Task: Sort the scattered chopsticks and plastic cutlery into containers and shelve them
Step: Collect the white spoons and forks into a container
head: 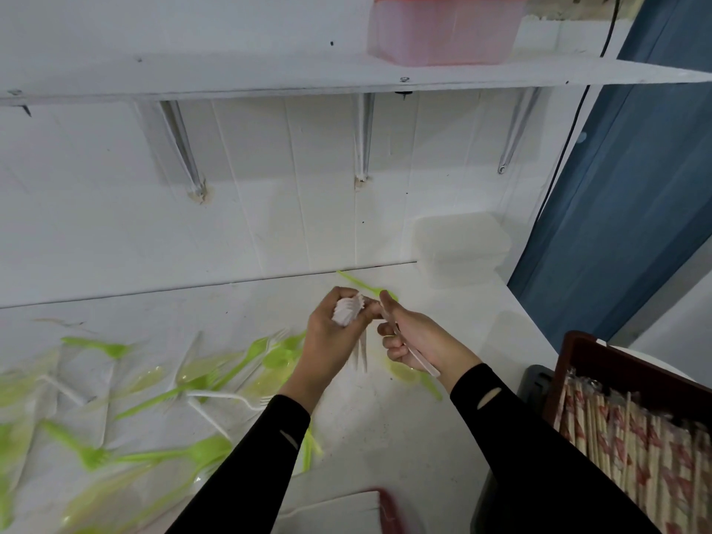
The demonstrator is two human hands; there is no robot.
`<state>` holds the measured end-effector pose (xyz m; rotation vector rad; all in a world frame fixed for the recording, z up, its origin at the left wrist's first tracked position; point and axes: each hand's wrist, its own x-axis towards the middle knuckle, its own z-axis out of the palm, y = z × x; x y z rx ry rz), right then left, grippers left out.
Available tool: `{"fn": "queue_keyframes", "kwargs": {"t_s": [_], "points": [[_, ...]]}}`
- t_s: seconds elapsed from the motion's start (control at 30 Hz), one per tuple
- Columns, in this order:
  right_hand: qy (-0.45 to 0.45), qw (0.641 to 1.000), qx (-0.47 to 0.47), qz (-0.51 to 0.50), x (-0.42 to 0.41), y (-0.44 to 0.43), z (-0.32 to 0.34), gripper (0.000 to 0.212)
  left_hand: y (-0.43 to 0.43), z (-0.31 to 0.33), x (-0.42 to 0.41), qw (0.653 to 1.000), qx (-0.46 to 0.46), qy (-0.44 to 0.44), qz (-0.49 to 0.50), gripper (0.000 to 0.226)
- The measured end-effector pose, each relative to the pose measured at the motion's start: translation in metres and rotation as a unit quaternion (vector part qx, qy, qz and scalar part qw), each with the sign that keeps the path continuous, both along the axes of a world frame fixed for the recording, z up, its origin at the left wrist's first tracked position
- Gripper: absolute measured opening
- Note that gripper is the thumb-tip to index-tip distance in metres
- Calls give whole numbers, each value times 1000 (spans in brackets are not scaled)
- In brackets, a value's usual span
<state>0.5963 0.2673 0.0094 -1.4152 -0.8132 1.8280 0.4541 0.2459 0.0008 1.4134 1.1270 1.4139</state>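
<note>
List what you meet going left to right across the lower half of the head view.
Scattered green forks → left hand gripping a bundle of white cutlery → right hand holding one white utensil → brown box of wrapped chopsticks.

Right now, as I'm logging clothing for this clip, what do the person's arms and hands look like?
Both arms wear long, close-fitting black fabric sleeves, the left sleeve and the right sleeve, reaching the wrists. Each has a small slanted slit near the cuff. The left hand and right hand are bare: no gloves, rings or watch visible.
</note>
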Motion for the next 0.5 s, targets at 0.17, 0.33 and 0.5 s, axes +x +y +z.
{"fn": "queue_keyframes", "kwargs": {"t_s": [0.17,0.33,0.5], "points": [[117,990,-3,-76,8,5,2,34,3,9,-8,992,-31,-125,15,18],[135,984,19,-112,13,5,2,20,10,4,-16,980,-48,-192,8,16],[-155,952,255,-73,5,-4,1,15,11,1,-16,975,-76,-208,4,15]]}}
